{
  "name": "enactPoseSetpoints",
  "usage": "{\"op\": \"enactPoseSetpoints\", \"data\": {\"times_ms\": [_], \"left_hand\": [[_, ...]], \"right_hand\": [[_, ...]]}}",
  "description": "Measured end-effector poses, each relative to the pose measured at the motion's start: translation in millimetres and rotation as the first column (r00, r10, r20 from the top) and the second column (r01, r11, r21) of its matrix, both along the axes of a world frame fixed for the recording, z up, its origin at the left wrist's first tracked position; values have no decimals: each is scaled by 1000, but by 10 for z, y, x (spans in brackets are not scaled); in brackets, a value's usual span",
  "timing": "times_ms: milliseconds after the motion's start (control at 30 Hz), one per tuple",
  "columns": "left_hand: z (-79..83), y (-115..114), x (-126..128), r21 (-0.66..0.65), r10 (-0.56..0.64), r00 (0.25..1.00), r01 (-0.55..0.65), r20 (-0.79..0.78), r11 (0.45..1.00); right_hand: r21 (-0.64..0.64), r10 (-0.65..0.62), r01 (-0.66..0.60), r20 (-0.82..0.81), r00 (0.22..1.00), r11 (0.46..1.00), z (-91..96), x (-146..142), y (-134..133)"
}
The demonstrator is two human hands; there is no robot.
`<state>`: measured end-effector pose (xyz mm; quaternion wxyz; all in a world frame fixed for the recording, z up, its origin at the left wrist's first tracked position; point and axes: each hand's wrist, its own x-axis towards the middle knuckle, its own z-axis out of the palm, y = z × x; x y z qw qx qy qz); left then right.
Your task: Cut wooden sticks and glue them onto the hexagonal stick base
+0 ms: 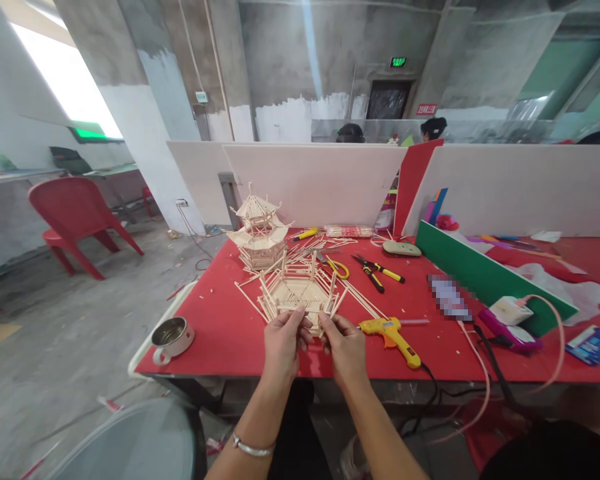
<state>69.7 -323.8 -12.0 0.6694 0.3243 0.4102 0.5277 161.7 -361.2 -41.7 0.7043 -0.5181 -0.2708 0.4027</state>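
Note:
A low hexagonal model built of thin wooden sticks (295, 291), with short posts around its rim, sits at the front of the red table. My left hand (284, 341) and my right hand (345, 345) meet at its near side, thumbs and fingertips pinched. A thin wooden stick (311, 309) runs between the two thumbs, and both hands grip it; the fingers partly hide it and the model's near rim. Behind to the left rises a tiered wooden stick pagoda (258, 233). Loose sticks (363, 301) lie around the model.
A yellow glue gun (391, 339) lies to the right, near pliers (377, 271) and yellow-handled scissors (339, 268). A metal cup (173, 339) stands at the left edge. A blurred-out phone (450, 298), cables and a green board (495, 277) are farther right. White partitions (320, 180) close off the back.

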Motion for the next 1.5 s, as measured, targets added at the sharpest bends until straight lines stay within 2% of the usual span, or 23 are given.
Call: {"op": "enactPoseSetpoints", "data": {"times_ms": [300,433,533,600,667,733,833,900,933,1000,1067,1133,1167,1233,1267,1300,1333,1367,1433,1500], "left_hand": [[5,12,5,14,15,1000,-15,-19,1000],[14,-44,-24,63,18,998,-14,-66,998],[75,-142,-65,200,66,973,-21,-223,980],[126,-215,-71,319,66,941,45,-331,947],[167,-271,-45,408,21,925,147,-379,901],[191,-301,7,456,-21,918,216,-396,863],[219,-310,72,478,-42,910,254,-412,841],[252,-302,64,474,-13,921,213,-390,854],[275,-290,39,483,53,927,144,-371,864],[323,-240,-48,531,297,905,-98,-304,842],[357,-148,-159,583,543,819,-353,-187,732],[352,-41,-257,602,656,748,-479,-101,639],[331,3,-291,611,679,727,-493,-102,619],[253,46,-325,655,709,685,-459,-170,601],[202,42,-326,693,726,655,-425,-209,582],[149,24,-318,741,746,627,-387,-225,548],[98,-1,-305,805,769,609,-348,-196,481],[53,-26,-290,851,777,603,-302,-178,429],[-4,-50,-259,913,738,637,-131,-221,386],[-15,-17,-230,936,715,652,-20,-254,350]], "right_hand": [[4,15,-15,32,999,1000,15,-11,-7],[-31,57,-52,157,986,998,19,59,-123],[9,2,-6,420,907,1000,107,175,-292],[64,-20,-21,587,809,998,189,257,-397],[71,25,-103,692,722,992,260,323,-468],[36,88,-171,743,664,985,304,374,-500],[-11,162,-236,757,633,972,350,466,-488],[-28,191,-257,748,635,966,400,574,-441],[-29,182,-241,744,643,970,434,648,-401],[-23,124,-160,744,657,987,503,836,-275],[-22,66,-76,758,649,997,547,1058,-73],[-64,84,-54,793,603,996,538,1288,208],[-107,123,-60,820,559,992,511,1396,372],[-224,217,-34,877,428,974,425,1581,730],[-257,242,-15,886,395,966,372,1652,915],[-282,262,1,891,371,959,318,1706,1097],[-306,282,12,893,351,952,264,1741,1274],[-328,305,13,891,336,945,215,1759,1443],[-376,360,-4,884,297,926,132,1747,1748],[-413,405,-26,876,261,910,79,1703,2003]]}}
